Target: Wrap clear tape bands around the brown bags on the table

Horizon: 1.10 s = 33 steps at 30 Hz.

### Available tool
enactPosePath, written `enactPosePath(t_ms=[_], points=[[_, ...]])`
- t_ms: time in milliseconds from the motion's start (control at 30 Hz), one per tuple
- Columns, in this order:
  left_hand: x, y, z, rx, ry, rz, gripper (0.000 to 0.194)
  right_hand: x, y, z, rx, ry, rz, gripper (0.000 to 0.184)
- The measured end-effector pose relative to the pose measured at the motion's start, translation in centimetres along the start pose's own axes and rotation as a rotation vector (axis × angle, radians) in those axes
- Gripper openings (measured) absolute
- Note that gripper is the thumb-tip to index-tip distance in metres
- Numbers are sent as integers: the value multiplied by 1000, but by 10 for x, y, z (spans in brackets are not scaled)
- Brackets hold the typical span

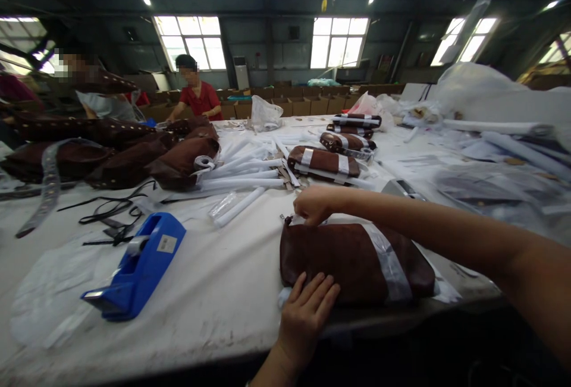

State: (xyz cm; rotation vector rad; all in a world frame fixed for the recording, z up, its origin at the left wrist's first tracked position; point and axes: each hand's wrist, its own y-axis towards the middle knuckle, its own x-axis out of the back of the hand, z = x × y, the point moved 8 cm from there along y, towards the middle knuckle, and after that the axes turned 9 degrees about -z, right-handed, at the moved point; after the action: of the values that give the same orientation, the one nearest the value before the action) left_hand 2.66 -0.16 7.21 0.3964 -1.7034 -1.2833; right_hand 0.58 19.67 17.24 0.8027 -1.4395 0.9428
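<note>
A dark brown bag (330,256), which looks like leather, lies at the table's front edge. A clear band (389,262) wraps around its right half. My left hand (307,310) rests on the bag's lower left side with fingers stretched out flat. My right hand (314,204) is closed at the bag's upper left edge, beside a small zipper end (288,219). What its fingers pinch, if anything, is hidden. To the left stands a blue tape dispenser (147,268) with a roll of tape in it.
Banded brown bags (325,164) lie behind mine, beside white rolled strips (245,176). Unbanded brown bags (178,164) are piled at the left near black straps (118,211). Plastic sheeting (486,93) heaps at the right. A person in red (203,98) works across the table; another is far left.
</note>
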Motion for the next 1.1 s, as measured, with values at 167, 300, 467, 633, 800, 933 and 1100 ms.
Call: enactPosePath(t_ms=[167,300,467,633,800,933,1100], points=[[-1,0,0,-8,3,33,36,27,-18,-1,-56,206,-42,22],[-1,0,0,-19,8,33,36,34,-38,-54,-372,355,-326,43],[-1,-1,0,3,0,-2,37,-36,-58,-76,-409,450,-161,45],[0,0,0,2,6,-12,39,-72,-64,-61,-271,830,-260,56],[-1,1,0,-1,5,4,40,-71,-67,-55,-205,885,-326,50],[0,3,-1,-4,-3,13,39,-63,-70,-48,-178,833,-401,39],[1,5,-1,7,-12,20,40,-60,-76,-42,-216,1268,-583,38]])
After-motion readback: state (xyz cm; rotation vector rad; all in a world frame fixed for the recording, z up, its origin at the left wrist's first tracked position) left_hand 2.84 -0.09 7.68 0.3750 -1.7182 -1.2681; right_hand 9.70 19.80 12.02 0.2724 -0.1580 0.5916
